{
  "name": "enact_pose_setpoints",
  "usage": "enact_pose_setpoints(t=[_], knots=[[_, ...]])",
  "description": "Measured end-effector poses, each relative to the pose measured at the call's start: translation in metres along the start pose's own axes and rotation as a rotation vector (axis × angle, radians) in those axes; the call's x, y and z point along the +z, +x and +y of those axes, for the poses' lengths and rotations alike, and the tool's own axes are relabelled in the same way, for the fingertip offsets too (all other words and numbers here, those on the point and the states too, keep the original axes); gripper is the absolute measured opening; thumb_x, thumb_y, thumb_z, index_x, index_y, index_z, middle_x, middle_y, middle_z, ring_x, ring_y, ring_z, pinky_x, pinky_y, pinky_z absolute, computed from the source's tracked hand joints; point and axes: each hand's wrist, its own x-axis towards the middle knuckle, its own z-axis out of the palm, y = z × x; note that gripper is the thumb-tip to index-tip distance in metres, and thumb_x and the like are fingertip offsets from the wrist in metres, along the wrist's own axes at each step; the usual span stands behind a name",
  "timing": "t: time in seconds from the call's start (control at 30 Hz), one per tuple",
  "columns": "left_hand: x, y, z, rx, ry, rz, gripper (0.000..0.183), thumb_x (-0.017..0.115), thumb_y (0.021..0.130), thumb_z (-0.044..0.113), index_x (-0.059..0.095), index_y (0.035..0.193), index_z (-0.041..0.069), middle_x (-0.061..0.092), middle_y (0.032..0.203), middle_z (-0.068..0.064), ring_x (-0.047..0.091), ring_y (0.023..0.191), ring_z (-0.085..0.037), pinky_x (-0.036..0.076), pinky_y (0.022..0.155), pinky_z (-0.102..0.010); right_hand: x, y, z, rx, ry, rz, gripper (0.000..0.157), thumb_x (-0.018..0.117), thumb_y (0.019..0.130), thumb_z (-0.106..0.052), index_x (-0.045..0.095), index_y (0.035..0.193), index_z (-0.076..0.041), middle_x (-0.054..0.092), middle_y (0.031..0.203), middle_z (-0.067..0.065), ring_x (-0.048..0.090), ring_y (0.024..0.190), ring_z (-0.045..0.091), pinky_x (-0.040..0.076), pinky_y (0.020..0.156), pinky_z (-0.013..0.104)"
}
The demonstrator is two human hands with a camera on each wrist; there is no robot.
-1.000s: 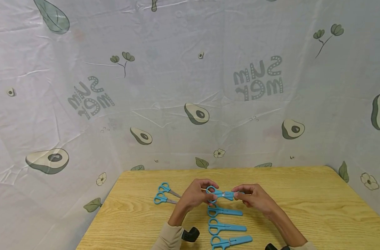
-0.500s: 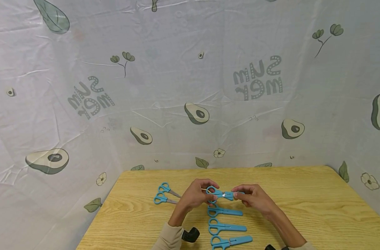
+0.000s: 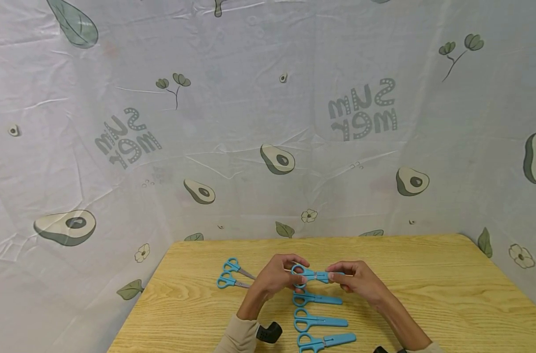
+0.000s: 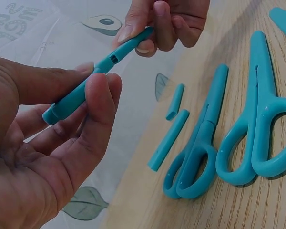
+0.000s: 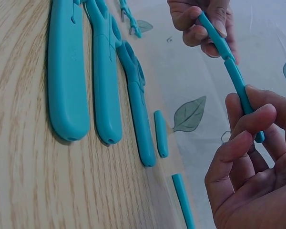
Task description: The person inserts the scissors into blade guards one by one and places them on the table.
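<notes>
I have the left hand (image 3: pixel 274 275) pinching the scissors (image 3: pixel 310 275) at their handles, and the right hand (image 3: pixel 359 278) pinching their opposite end between thumb and fingers. Both forearms (image 3: pixel 402 318) (bare below the beige sleeves (image 3: pixel 238 337)) angle inward toward the scissors.

"What colour are the scissors (image 3: pixel 311 275)?"
"Light blue, and their covers (image 3: pixel 334 321) match."
"And the bench (image 3: pixel 431 284)?"
"Yellowish, with wood grain."
"The sheet (image 3: pixel 232 122)?"
"Pale grey, printed with cream-and-green avocados (image 3: pixel 272 158), green leaves (image 3: pixel 285 229) and grey lettering (image 3: pixel 363 125)."
"The sleeves (image 3: pixel 238 336)?"
"Beige."
</notes>
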Motion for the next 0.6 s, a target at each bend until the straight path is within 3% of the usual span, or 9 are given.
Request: enact_pose_setpoints(t=[0.17,0.6], knots=[[0.0015,-0.0004,-0.0003,0.018,0.026,0.006,0.03,0.074,0.095,-0.009,0.074,0.122,0.003,0.064,0.09,-0.003,0.073,0.073,-0.016,0.069,0.07,-0.041,0.0013,-0.0001,0.0014,0.005,-0.001,0.002,0.037,0.069,0.107,-0.016,0.068,0.129,0.013,0.067,0.092,0.0,0.046,0.062,0.008,0.043,0.058,0.029],[0.0058,-0.0055,0.0046,0.072,0.123,0.017,0.031,0.075,0.095,-0.009,0.075,0.123,0.003,0.066,0.092,-0.005,0.071,0.072,-0.014,0.068,0.077,-0.058,0.0033,0.0001,0.0074,-0.014,-0.003,0.006,0.037,0.069,0.106,-0.016,0.068,0.128,0.013,0.072,0.093,0.0,0.047,0.062,0.008,0.045,0.059,0.029]])
